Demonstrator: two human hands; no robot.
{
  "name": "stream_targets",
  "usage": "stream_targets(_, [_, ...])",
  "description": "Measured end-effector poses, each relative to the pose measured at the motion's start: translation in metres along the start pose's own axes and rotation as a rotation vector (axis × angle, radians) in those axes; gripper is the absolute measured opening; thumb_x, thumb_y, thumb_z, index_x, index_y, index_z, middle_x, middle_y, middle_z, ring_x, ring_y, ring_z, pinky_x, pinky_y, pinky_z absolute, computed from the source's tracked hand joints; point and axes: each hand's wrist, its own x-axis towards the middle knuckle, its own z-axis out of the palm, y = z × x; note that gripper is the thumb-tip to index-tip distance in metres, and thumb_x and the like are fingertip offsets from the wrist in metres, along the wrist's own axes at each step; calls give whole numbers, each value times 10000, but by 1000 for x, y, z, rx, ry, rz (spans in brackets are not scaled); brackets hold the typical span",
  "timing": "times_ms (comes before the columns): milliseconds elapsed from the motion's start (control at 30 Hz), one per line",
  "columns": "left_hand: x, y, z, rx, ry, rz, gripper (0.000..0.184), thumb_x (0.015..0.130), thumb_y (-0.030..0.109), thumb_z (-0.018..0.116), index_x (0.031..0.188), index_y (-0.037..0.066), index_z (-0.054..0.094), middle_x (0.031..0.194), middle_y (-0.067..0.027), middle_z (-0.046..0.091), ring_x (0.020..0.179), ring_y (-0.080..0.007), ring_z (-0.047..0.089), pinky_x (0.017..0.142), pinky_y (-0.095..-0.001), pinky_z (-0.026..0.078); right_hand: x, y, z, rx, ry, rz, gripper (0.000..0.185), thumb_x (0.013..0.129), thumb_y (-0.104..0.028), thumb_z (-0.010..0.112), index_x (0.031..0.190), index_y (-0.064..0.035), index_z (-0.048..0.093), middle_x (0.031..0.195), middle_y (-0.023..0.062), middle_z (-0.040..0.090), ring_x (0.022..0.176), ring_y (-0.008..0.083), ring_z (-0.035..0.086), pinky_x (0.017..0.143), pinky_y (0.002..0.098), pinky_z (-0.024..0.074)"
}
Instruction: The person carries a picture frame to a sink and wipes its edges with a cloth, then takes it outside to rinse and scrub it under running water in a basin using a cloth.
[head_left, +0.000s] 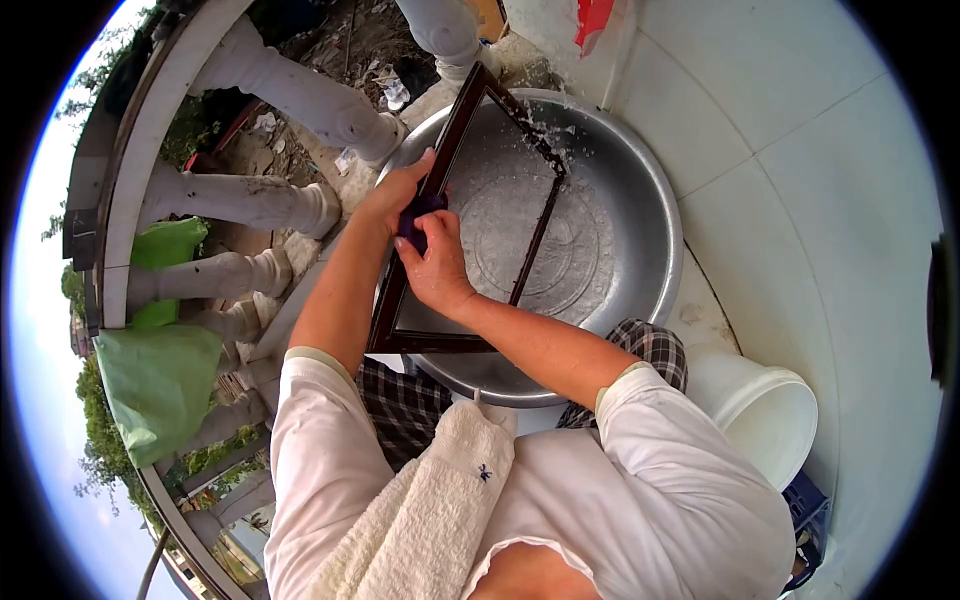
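Note:
A dark brown rectangular frame (541,228) stands tilted over a large round metal basin (640,190), its near end over the rim. My left hand (398,190) grips the frame's left side near the middle. Just below it, my right hand (437,262) is closed on a dark purple cloth (422,212), pressed against the same side. Clear water lies in the basin, and drops splash around the frame's far right corner.
A balustrade with pale balusters (250,195) runs along the left, with a green cloth (160,385) hung on it. To the right are a tiled wall (790,120) and a white bucket (775,425). A white towel (440,500) hangs over my chest.

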Motion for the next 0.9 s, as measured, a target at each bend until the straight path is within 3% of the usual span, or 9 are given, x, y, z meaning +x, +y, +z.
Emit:
stream_targets(100, [-15, 1, 24, 156, -63, 2, 446, 947, 413, 516, 949, -27, 591, 834, -148, 613, 759, -244, 656, 574, -357, 545, -47, -4, -6, -5, -190, -7, 263, 725, -55, 717, 892, 2, 521, 1002, 156, 434, 936, 329, 476, 822, 383, 422])
stream_targets(233, [-15, 5, 28, 339, -16, 64, 461, 954, 404, 499, 904, -47, 581, 778, -150, 610, 673, -239, 647, 557, -368, 551, -103, -12, 14, 9, -417, -189, 305, 690, -24, 723, 965, -36, 592, 1023, 144, 446, 935, 322, 478, 837, 383, 429])
stream_targets(400, [-14, 13, 25, 554, 56, 152, 511, 950, 445, 484, 873, -52, 577, 714, -133, 607, 564, -229, 620, 535, -361, 542, -124, 51, 21, -259, -571, -370, 113, 827, -131, 564, 917, -102, 625, 1067, 109, 478, 960, 299, 495, 781, 376, 512])
stream_targets(467, [-8, 14, 19, 539, 78, 148, 506, 951, 450, 479, 885, -43, 572, 712, -126, 605, 549, -223, 611, 519, -354, 528, -123, 95, 1, -425, -542, -239, 119, 797, -75, 553, 903, -73, 604, 1048, 134, 503, 982, 314, 509, 808, 415, 495])
stream_targets(533, [0, 10, 13, 470, 108, 131, 488, 957, 447, 468, 897, -28, 566, 693, -109, 596, 528, -214, 596, 492, -345, 504, -118, 144, -23, -532, -521, 55, 169, 781, -39, 547, 945, -37, 590, 1032, 157, 523, 957, 355, 539, 822, 433, 478])
stream_targets(567, [4, 9, 9, 439, 102, 120, 486, 957, 445, 467, 900, -27, 567, 693, -108, 594, 528, -215, 596, 492, -347, 505, -108, 149, -36, -503, -614, 155, 182, 760, -42, 563, 940, -37, 593, 1027, 164, 530, 958, 351, 551, 836, 423, 474])
stream_targets(700, [5, -9, -8, 320, 124, 55, 490, 954, 449, 469, 908, -27, 570, 709, -107, 593, 527, -216, 594, 490, -356, 510, -96, 84, 1, -146, -498, -112, 261, 710, -40, 624, 970, -52, 608, 1020, 141, 513, 950, 321, 546, 845, 386, 478])
stream_targets(767, [7, -16, -14, 263, 140, 33, 495, 953, 453, 470, 910, -30, 569, 716, -110, 595, 527, -216, 593, 489, -358, 511, -93, 39, 12, -86, -443, -217, 360, 682, -8, 637, 1032, -79, 598, 1008, 126, 499, 927, 302, 533, 804, 377, 490])
stream_targets(900, [10, -14, -13, 322, 140, 54, 495, 957, 444, 462, 914, -38, 567, 723, -121, 601, 526, -222, 590, 495, -365, 520, -99, 27, 12, -87, -466, -324, 414, 663, -33, 673, 1067, -73, 593, 1019, 119, 496, 928, 294, 533, 800, 369, 496])
